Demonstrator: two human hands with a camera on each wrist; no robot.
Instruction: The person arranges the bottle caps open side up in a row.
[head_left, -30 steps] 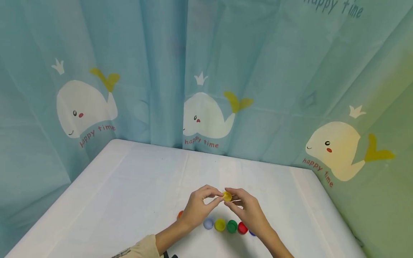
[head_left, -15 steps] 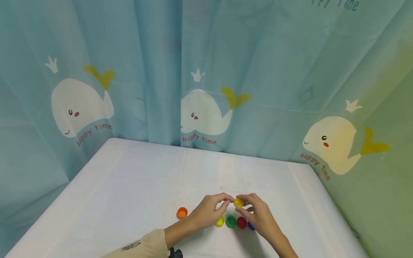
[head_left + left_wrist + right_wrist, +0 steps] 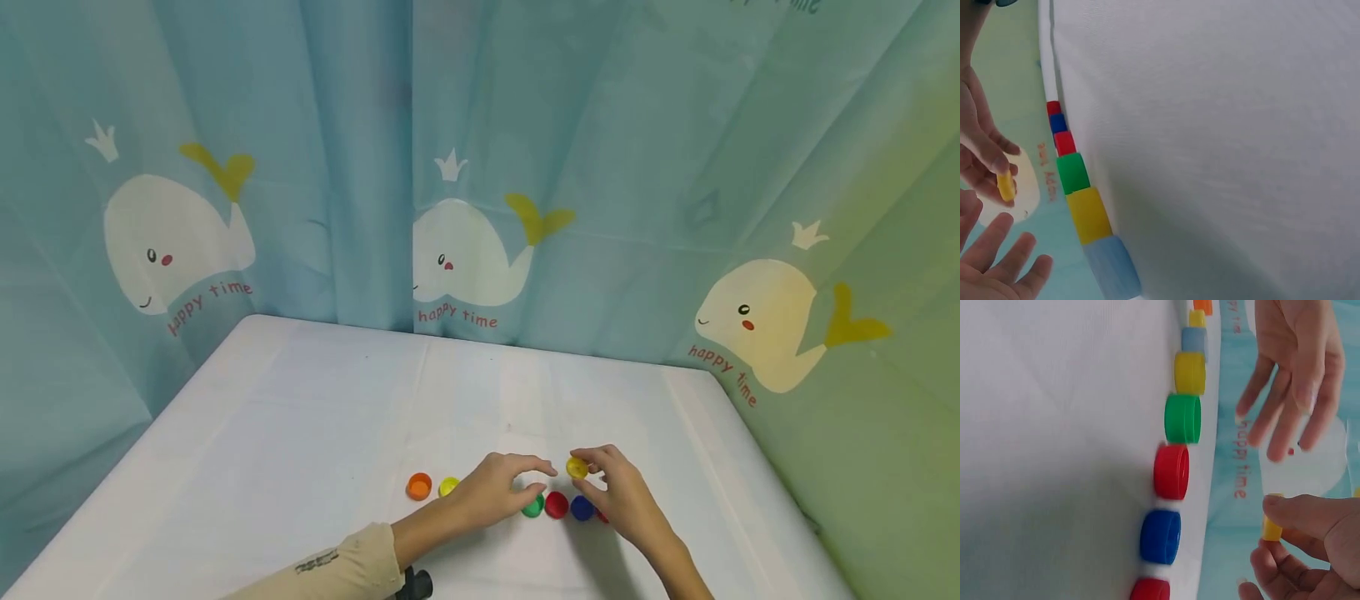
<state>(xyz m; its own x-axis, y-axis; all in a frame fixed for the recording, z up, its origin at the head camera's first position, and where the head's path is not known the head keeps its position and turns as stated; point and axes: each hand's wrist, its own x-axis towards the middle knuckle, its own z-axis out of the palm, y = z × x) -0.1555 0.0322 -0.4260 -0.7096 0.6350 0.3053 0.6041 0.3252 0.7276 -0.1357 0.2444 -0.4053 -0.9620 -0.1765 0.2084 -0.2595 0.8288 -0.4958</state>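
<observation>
My right hand (image 3: 622,496) pinches a yellow bottle cap (image 3: 577,467) between thumb and fingers, raised above the table. In the right wrist view, that cap is held edge-on at the fingertips. To its left, my left hand (image 3: 498,492) hovers with fingers spread and nothing in them. A row of caps stands below the hands: green (image 3: 533,506), red (image 3: 557,505), a blue cap (image 3: 582,508) and another red cap (image 3: 603,517) partly behind the right hand. The light blue cap (image 3: 1194,342) and a larger yellow cap (image 3: 1190,373) are hidden by my left hand in the head view.
An orange cap (image 3: 419,486) and a small yellow cap (image 3: 448,486) sit at the row's left end. The white table (image 3: 337,417) reaches back to a blue-green curtain (image 3: 360,167) printed with whales. A black object (image 3: 417,585) shows beneath the left sleeve.
Both hands have shifted right. My left fingers, earlier at the held yellow cap, have come away from it and spread; my right hand keeps the cap. The head view has shifted slightly.
</observation>
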